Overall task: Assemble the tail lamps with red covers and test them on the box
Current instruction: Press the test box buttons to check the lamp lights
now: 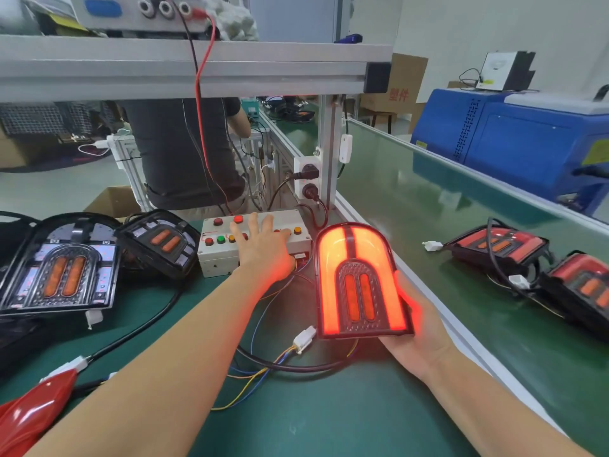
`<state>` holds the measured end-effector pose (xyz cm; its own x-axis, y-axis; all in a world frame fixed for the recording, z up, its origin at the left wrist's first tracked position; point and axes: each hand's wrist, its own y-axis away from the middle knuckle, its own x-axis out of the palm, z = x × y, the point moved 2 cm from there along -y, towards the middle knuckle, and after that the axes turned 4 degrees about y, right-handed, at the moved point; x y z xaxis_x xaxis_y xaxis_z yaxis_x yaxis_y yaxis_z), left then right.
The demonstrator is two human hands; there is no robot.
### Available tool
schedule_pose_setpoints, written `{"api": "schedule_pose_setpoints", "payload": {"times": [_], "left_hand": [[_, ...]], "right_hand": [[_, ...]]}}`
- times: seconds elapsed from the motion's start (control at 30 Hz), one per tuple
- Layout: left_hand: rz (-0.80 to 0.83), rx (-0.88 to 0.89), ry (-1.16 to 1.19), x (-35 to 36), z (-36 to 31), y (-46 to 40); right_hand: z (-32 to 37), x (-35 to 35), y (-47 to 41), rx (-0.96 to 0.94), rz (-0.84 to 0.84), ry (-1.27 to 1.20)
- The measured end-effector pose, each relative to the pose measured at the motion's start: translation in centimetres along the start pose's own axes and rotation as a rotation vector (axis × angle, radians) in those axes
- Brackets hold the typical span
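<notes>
1. A covered tail lamp (pixel 361 285) is held upright above the green counter (pixel 329 420) by the right hand (pixel 417 328), whose fingers are wrapped behind its right edge and lower back.
2. The lamp is lit: its arched red band glows brightly, so the test step is judged to be under way.
3. The left hand (pixel 260 250) is laid on the test box (pixel 214 255), fingers straight and spread over the buttons; which button is pressed cannot be told.
4. The lamp's cable is joined to the box wiring through a white connector (pixel 304 338) lying on the counter.
5. Two finished, red-covered lamps (pixel 540 262) are seen on the conveyor to the right.
6. Uncovered lamp bodies (pixel 62 268) at the left and a loose red cover (pixel 29 413) are judged to remain for assembly and testing.
</notes>
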<state>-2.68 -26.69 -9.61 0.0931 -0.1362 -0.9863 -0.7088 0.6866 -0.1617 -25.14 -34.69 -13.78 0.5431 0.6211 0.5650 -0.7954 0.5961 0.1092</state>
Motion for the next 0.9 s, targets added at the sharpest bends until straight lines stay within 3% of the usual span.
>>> {"api": "schedule_pose_setpoints", "payload": {"times": [0.33,0.43,0.53,0.63,0.7,0.8,0.83,0.9], "left_hand": [[0.062,-0.015,0.058,-0.6,0.0,0.3],[0.056,-0.004,0.185,-1.9,0.0,1.4],[0.019,0.128,0.389,-4.2,0.2,3.5],[0.195,0.204,0.592,-5.5,0.8,7.5],[0.302,0.219,0.558,-5.2,0.9,10.3],[0.361,0.182,0.398,-2.8,0.2,13.2],[0.349,0.152,0.37,-1.9,0.1,13.6],[0.277,0.101,0.354,-0.7,0.0,13.9]], "right_hand": [[0.0,0.0,-0.2,0.038,-0.073,0.016],[0.5,0.2,-0.5,0.097,-0.125,0.036],[1.0,0.3,-0.9,0.126,-0.181,0.035],[1.4,0.3,-1.1,0.156,-0.213,0.113],[1.8,0.6,-1.2,0.144,-0.242,0.314],[2.9,0.9,-1.1,-0.105,-0.397,0.903],[3.2,1.6,-0.7,-0.296,-0.444,1.134],[3.6,4.3,0.8,-0.723,-0.344,1.444]]}}
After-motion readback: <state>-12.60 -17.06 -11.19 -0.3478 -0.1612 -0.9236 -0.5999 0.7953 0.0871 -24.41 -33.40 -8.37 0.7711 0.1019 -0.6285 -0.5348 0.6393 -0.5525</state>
